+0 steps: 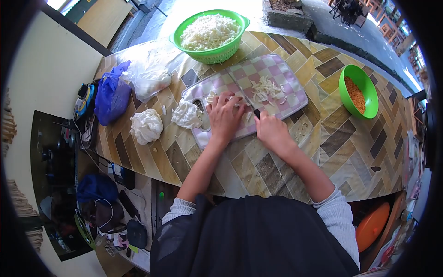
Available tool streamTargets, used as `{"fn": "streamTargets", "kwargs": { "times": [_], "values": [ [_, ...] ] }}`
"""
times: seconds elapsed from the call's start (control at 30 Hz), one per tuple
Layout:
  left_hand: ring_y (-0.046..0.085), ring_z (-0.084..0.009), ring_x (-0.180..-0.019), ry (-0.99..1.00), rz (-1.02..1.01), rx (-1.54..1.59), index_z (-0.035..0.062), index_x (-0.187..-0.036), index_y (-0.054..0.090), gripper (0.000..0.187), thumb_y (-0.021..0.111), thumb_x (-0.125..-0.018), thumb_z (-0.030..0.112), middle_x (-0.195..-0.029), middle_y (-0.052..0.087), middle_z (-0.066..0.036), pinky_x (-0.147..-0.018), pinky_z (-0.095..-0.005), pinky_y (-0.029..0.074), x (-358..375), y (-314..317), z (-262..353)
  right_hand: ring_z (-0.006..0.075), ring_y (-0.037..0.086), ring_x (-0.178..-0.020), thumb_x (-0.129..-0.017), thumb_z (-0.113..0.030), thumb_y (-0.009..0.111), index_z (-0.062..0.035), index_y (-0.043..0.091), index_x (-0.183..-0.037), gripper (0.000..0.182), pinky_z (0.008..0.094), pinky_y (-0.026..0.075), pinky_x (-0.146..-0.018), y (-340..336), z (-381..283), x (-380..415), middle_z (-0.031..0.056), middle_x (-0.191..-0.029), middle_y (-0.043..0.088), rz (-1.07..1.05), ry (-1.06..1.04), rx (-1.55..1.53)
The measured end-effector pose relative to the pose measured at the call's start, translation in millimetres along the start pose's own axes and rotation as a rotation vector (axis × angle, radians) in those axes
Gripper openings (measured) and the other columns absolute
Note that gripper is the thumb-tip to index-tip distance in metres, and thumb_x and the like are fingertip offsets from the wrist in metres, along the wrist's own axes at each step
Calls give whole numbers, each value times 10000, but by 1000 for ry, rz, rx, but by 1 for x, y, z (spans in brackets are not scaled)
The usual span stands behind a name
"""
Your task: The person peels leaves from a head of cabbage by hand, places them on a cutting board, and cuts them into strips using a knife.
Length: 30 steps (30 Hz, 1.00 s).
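A pink-and-white checked cutting board (295,94) lies on the table in front of me. My left hand (224,115) presses curled fingers onto a pale vegetable piece (211,97) on its left half; most of that piece is hidden under the fingers. My right hand (272,131) grips a knife (257,112) by its black handle, the thin blade pointing away from me beside my left fingertips. Right of the blade lies a loose heap of pale chopped strips (267,90). A crumpled white plastic bag (187,114) touches the board's left end.
Behind the board stands a green colander (214,56) heaped with pale shreds. A green bowl (347,94) with orange crumbs sits at the right. Left are a white bundle (146,126), a blue plastic bag (112,98) and a clear bag (147,79). A patterned cloth (339,138) covers the table.
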<state>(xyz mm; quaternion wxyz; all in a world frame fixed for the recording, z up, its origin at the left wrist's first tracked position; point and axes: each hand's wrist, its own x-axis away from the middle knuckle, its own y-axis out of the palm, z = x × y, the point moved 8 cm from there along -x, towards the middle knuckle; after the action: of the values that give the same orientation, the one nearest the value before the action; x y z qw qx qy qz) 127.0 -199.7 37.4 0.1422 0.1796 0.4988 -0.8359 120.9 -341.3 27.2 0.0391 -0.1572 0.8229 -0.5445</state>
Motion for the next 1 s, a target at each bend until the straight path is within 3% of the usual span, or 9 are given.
{"fn": "streamTargets", "kwargs": {
  "times": [0.2, 0.6, 0.77, 1.0],
  "values": [
    [551, -224, -1063, -24, -8, 5, 163, -979, 736, 243, 722, -788, 313, -1127, 603, 8, -849, -387, 367, -1, 0, 0, 433, 665, -819, -983, -277, 454, 70, 594, -951, 376, 509, 537, -744, -22, 2, -17, 291, -817, 658, -118, -53, -211],
    [533, -234, -1087, -44, -18, 38, 137, -976, 729, 248, 721, -790, 300, -1134, 603, -14, -870, -384, 363, 1, 3, -4, 384, 692, -760, -989, -266, 474, 39, 562, -916, 326, 468, 565, -655, 7, -9, 18, 228, -790, 681, 10, 33, 40],
    [565, -229, -1054, -9, 5, 73, 116, -955, 723, 256, 734, -781, 304, -1094, 640, -12, -865, -378, 363, 0, -1, -4, 393, 687, -802, -989, -251, 463, 48, 582, -940, 325, 469, 560, -708, -4, -7, -11, 254, -811, 674, -1, -17, -75],
    [576, -228, -1045, -31, -4, 56, 110, -941, 718, 248, 733, -783, 300, -1087, 652, -8, -864, -369, 365, -2, -3, -2, 392, 687, -817, -994, -239, 447, 64, 582, -937, 337, 463, 560, -729, -13, -17, 12, 259, -827, 676, -28, 21, -57]
  ]
}}
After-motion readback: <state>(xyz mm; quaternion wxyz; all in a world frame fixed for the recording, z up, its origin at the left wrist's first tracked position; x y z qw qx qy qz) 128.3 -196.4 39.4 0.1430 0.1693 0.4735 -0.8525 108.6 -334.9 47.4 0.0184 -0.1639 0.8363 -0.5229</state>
